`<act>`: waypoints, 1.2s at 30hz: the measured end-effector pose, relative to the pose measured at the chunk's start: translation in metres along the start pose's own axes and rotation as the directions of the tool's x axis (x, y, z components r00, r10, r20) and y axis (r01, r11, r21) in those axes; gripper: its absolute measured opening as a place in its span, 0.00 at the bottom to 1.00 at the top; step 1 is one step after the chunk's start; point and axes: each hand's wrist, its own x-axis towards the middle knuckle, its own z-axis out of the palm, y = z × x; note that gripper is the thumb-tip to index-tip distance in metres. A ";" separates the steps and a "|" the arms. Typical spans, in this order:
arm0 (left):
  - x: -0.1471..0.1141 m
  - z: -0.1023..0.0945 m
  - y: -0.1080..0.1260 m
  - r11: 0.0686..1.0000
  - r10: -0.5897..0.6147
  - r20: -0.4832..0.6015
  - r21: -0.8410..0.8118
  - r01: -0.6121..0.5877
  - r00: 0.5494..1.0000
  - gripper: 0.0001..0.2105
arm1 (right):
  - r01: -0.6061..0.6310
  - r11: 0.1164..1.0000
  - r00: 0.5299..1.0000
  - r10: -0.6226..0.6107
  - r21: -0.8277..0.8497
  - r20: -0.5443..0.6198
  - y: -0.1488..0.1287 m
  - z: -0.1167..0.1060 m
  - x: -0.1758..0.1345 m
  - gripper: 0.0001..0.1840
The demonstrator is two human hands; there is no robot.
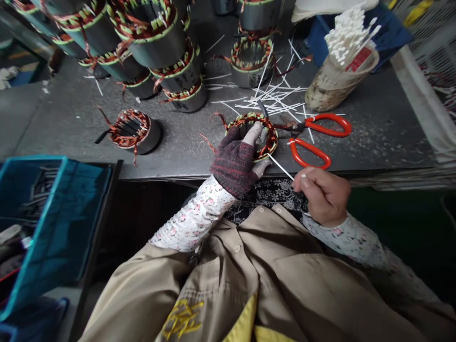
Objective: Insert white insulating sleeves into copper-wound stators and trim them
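My left hand point(238, 159), in a dark knitted glove with light fingertips, grips a copper-wound motor stator point(273, 137) at the table's front edge. Some of its fingers reach over the rim into the bore; others press against the near outer side. My right hand point(326, 194) is bare and closed on one end of a thin white strip point(281, 167). The strip runs straight from the stator's near rim to my pinched fingers. Orange-handled scissors point(310, 140) lie just right of the stator, their blades pointing toward it.
Loose white strips point(276, 99) are scattered behind the stator. A worn cup point(329, 88) holds a bundle of them. Stacked stators point(156, 42) stand at back left, a single stator point(137, 133) nearer. A teal crate point(67, 213) sits at left, a blue bin point(388, 33) at back right.
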 end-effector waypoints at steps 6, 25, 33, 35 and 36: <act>-0.001 0.001 -0.002 0.999 -0.015 0.024 -0.034 0.016 1.000 0.29 | -0.038 0.995 0.999 0.038 -0.089 -0.005 -0.001 0.000 -0.003 0.15; 0.003 0.013 -0.006 0.869 -0.079 -0.244 -0.491 -0.053 0.967 0.07 | -0.070 0.996 0.992 0.075 -0.056 0.100 -0.004 0.017 0.045 0.13; 0.002 0.014 -0.012 0.891 0.032 -0.224 -0.436 -0.130 0.974 0.07 | -0.045 0.979 0.988 0.073 -0.198 0.135 0.010 0.026 0.052 0.12; 0.001 0.014 -0.011 0.901 -0.003 -0.198 -0.426 -0.083 0.980 0.08 | -0.062 0.989 0.991 0.077 -0.133 0.105 0.006 0.022 0.047 0.11; 0.000 0.013 -0.010 0.907 -0.018 -0.180 -0.417 -0.060 0.984 0.09 | -0.062 0.993 0.993 0.071 -0.102 0.092 0.003 0.021 0.045 0.11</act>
